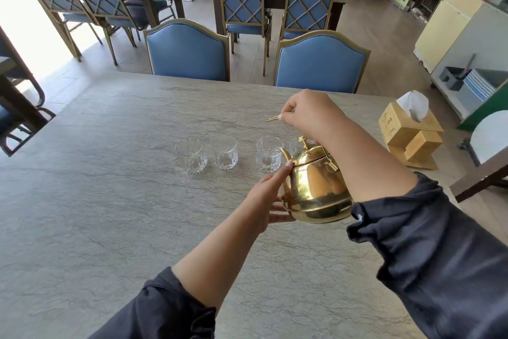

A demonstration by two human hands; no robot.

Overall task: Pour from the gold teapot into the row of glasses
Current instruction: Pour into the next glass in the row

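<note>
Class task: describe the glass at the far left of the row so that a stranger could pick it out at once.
Start at the grey stone table and find the row of clear glasses in front of the gold teapot. The leftmost glass ends that row, farthest from the teapot, with a neighbour only on its right.

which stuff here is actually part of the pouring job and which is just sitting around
Part of the job: gold teapot, held by the right hand and steadied by the left hand; row of glasses.

Just lying about: wooden tissue box, blue chairs.
</note>
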